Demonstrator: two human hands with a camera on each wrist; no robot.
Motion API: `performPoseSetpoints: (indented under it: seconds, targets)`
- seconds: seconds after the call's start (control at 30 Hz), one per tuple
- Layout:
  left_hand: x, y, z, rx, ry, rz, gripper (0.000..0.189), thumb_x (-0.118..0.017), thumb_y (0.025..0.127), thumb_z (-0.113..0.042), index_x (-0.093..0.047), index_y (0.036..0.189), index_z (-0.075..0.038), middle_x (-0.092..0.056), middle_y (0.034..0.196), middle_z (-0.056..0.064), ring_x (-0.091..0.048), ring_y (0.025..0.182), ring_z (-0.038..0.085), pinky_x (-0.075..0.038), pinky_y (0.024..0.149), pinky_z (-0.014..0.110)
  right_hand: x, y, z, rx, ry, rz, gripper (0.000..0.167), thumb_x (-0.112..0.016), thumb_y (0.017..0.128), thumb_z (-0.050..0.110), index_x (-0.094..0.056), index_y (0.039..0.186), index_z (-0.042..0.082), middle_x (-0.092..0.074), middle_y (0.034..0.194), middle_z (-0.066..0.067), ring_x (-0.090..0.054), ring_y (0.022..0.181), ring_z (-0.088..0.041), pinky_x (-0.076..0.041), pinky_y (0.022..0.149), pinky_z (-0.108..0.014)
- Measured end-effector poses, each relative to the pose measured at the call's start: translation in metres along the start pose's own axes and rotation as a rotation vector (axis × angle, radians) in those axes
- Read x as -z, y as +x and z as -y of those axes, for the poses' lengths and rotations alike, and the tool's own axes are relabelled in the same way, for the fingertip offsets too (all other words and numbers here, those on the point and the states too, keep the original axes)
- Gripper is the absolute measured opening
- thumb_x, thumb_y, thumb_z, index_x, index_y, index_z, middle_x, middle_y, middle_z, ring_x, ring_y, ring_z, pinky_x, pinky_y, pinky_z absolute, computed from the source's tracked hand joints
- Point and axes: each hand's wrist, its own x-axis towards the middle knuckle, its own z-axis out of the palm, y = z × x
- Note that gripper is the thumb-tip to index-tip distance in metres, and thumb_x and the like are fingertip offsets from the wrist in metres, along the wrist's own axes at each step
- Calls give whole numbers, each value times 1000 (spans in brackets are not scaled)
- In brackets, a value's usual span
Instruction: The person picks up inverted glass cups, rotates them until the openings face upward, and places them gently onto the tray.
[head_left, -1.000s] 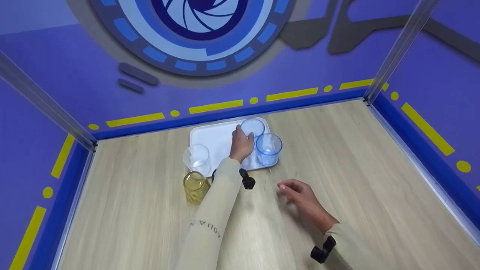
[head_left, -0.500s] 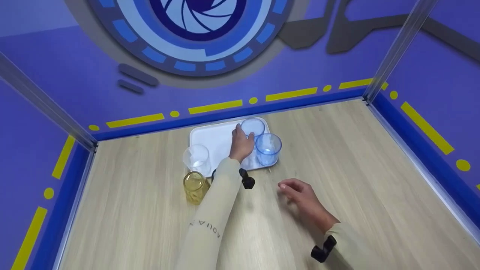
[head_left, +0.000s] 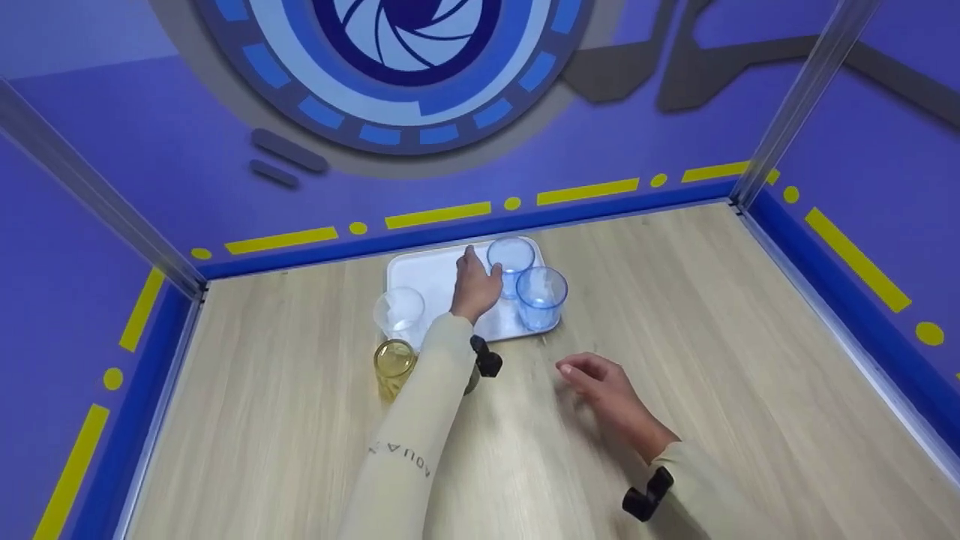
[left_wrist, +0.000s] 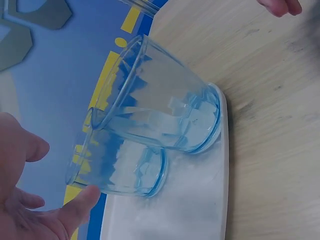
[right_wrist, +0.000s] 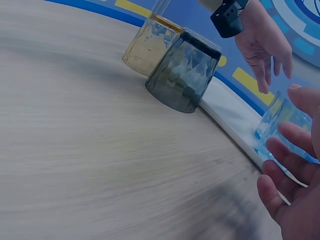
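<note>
Two clear blue tumblers stand upright at the right end of a white tray (head_left: 427, 274): one at the back (head_left: 513, 262), the other nearer the front (head_left: 541, 300). Just left of the back tumbler is my left hand (head_left: 475, 289), its fingers spread. The left wrist view shows a fingertip (left_wrist: 89, 197) right at that tumbler's side, with no finger curled round it. My right hand (head_left: 611, 401) hovers over the table, in front of the tray and to its right. Its fingers (right_wrist: 292, 155) are loosely bent and hold nothing.
A colourless tumbler (head_left: 400, 309) stands on the tray's left end. In front of it an amber tumbler (head_left: 394, 364) sits upside down on the table (head_left: 675, 315). Beside that is an upturned dark grey tumbler (right_wrist: 182, 72), mostly hidden by my left forearm in the head view.
My left hand has let go of the back blue tumbler and drawn slightly left, away from it. The tumbler stays on the tray. My right hand has barely moved.
</note>
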Motion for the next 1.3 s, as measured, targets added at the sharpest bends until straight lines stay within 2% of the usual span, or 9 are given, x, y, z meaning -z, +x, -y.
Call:
performPoseSetpoints:
  seconds: [0.13, 0.3, 0.43, 0.6, 0.77, 1.03, 1.3]
  targets:
    - [7, -4, -2, -6, 4, -2, 69, -43, 101, -29, -8, 154, -1, -23, 157, 23, -27, 145, 33, -27, 119, 41, -2, 1, 3, 16, -9, 1, 32, -63, 93, 32, -66, 114, 8, -62, 121, -17, -57, 107, -28, -52, 85, -39]
    - [14, -8, -6, -29, 16, -9, 68, -43, 102, -27, -9, 154, 0, -26, 155, 24, -31, 143, 34, -29, 117, 43, -4, 1, 8, 21, -39, 3, 33, -63, 93, 35, -66, 115, 11, -64, 120, -10, -56, 112, -28, -49, 93, -40]
    - [17, -12, -8, -36, 44, 6, 69, -43, 102, -30, -9, 154, -1, -27, 155, 23, -34, 141, 34, -31, 116, 42, -6, 2, 11, 26, -41, 7, 31, -64, 92, 35, -66, 113, 12, -65, 116, -7, -56, 111, -32, -49, 93, -42]
    - [22, -17, -10, -64, 74, 25, 68, -43, 101, -31, -13, 154, -1, -28, 155, 22, -33, 142, 33, -30, 116, 42, -9, 4, 13, 30, -52, 21, 33, -64, 92, 35, -66, 113, 10, -64, 118, -9, -55, 110, -31, -49, 93, -40]
    - [27, -23, -6, -88, 94, 45, 66, -44, 101, -31, -16, 153, -1, -30, 155, 21, -32, 143, 32, -30, 117, 42, -13, 4, 16, 32, -49, 34, 32, -63, 93, 34, -66, 114, 10, -64, 118, -8, -56, 111, -29, -49, 94, -41]
    - [36, -34, 1, -130, 145, 52, 60, -46, 101, -30, -25, 150, -2, -39, 148, 20, -39, 138, 31, -33, 114, 42, -19, 3, 14, 37, -51, 41, 35, -62, 94, 32, -64, 117, 6, -63, 121, -11, -58, 105, -18, -51, 90, -37]
    - [42, -47, -2, -192, 230, 71, 61, -47, 100, -29, -25, 151, -3, -40, 148, 20, -41, 137, 32, -35, 113, 43, -24, 5, 15, 15, -68, 31, 34, -63, 93, 36, -66, 115, 10, -65, 120, -6, -57, 110, -20, -49, 96, -41]
